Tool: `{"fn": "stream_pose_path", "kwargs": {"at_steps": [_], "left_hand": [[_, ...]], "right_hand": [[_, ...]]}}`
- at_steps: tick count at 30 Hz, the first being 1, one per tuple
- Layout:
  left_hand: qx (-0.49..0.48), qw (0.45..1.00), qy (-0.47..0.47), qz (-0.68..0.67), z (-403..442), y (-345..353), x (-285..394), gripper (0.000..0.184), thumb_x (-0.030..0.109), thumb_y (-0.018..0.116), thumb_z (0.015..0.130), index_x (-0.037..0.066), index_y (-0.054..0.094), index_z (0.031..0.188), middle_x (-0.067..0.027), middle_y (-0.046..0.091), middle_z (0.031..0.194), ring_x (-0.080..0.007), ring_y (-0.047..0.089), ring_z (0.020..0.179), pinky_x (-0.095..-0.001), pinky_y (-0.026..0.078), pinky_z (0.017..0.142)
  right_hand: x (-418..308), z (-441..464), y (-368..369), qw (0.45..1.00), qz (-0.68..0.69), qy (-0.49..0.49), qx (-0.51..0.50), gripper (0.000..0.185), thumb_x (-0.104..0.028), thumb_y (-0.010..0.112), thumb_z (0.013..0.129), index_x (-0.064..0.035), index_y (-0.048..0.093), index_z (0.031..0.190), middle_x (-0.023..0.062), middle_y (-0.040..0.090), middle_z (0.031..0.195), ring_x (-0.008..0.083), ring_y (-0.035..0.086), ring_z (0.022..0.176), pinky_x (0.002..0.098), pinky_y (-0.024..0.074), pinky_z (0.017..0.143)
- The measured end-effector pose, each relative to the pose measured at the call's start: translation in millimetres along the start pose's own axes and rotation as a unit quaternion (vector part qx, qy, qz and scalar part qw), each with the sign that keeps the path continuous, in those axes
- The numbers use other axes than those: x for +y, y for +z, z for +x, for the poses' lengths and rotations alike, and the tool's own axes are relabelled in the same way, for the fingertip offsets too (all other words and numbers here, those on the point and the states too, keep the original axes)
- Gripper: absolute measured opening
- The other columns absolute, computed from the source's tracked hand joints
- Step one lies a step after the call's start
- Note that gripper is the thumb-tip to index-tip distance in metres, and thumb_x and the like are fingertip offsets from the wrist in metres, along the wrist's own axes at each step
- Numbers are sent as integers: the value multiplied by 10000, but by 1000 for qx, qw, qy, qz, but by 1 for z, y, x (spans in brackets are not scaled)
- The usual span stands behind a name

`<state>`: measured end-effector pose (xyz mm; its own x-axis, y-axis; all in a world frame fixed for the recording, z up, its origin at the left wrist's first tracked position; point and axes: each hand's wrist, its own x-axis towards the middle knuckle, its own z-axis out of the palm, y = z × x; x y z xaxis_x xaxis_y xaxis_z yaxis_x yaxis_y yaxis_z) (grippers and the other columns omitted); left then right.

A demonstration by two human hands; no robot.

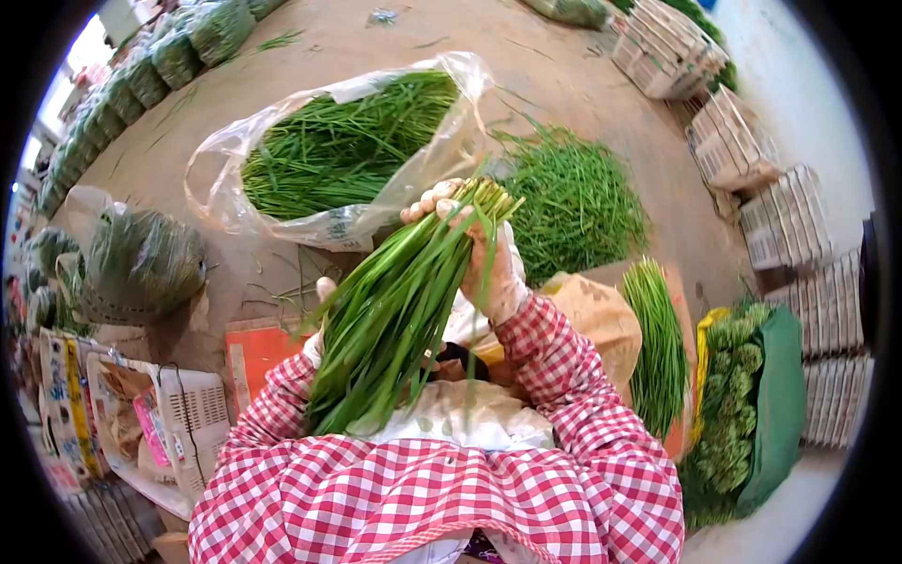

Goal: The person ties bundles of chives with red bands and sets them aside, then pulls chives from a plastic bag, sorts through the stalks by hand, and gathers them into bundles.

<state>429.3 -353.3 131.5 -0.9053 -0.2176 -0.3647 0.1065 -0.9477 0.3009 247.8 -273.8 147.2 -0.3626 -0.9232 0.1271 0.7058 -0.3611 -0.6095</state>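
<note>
A large bunch of garlic chives [390,310] lies slanted in front of my chest, stem ends up and to the right, leaves hanging down to the left. My right hand [484,263], in a pale glove, is closed around the bunch near its stem ends. On the leafy side, my left hand [322,293] grips the bunch from beneath; only its thumb and edge show, the rest hidden by leaves. Beyond my hands stands an open clear plastic bag [221,179] filled with chives. To the right is a neat pile of chives [655,348].
Loose green leaves [573,202] are heaped on the floor ahead. White crates [728,141] line the right wall, near a green sack [775,409] of bundles. At left are a tied full bag [146,263], a white basket [193,414] and a row of filled bags [174,61].
</note>
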Motion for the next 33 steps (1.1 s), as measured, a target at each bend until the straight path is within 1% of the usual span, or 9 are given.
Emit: {"fn": "stream_pose_path", "kwargs": {"at_steps": [5,9,13,14,17,22,27,29,33], "left_hand": [[-154,942,-125,272,-16,-55,-18,619,308,663,789,36,425,1292,-90,523,1230,-176,539,1040,-320,403,937],[-17,908,-101,406,-18,-46,-40,545,15,730,685,49,526,1190,-24,599,1073,-125,551,955,-293,435,868],[15,862,-26,505,-25,-69,-57,480,99,743,706,44,555,1144,-19,615,1040,-111,551,941,-288,434,861],[43,865,-21,500,-27,-63,-62,448,70,728,716,47,559,1131,-13,614,1031,-110,555,922,-278,442,835],[74,833,-19,548,-32,-82,-72,380,46,692,745,48,570,1105,-7,613,1009,-107,556,896,-271,449,816],[57,906,1,420,-48,-109,-78,317,77,641,789,38,569,1095,-12,603,1014,-108,552,900,-267,447,816],[43,966,-4,256,-62,-117,-77,275,114,590,831,28,564,1091,-13,591,1026,-105,546,908,-259,444,813],[34,978,-1,204,-63,-118,-77,263,128,569,847,24,563,1089,-14,587,1031,-103,544,912,-255,443,811],[32,988,-4,153,-64,-113,-78,250,157,529,881,16,559,1085,-15,577,1040,-101,539,918,-249,441,809]], "right_hand": [[28,-26,-60,996,-32,25,83,318,-143,635,792,-29,535,1071,82,579,1032,188,579,943,305,486,819],[35,-36,-87,979,-125,-28,159,532,-235,713,752,-27,484,1185,111,528,1169,195,584,944,318,469,851],[11,-43,-67,869,-465,-144,90,562,-213,705,752,-26,468,1226,90,512,1202,213,479,1119,342,375,957],[-6,-44,-60,730,-633,-258,19,402,-173,686,758,-21,557,1107,105,594,1059,195,565,990,326,449,852],[5,-39,-83,711,-668,-215,43,158,-148,649,776,-30,616,876,105,642,856,209,604,821,309,483,728],[7,-22,-123,878,-460,-55,122,192,-167,486,922,-18,572,837,56,613,719,104,569,659,261,453,595],[-32,-9,-123,711,-688,18,141,240,-270,503,899,-53,603,930,133,616,685,244,602,609,352,472,546],[-60,4,-159,665,-716,-61,203,191,-156,499,904,-24,602,997,70,598,675,100,494,468,241,419,394],[-128,-7,-192,358,-887,159,242,387,-316,561,840,-21,555,1090,172,636,854,305,621,759,392,500,681]]}}
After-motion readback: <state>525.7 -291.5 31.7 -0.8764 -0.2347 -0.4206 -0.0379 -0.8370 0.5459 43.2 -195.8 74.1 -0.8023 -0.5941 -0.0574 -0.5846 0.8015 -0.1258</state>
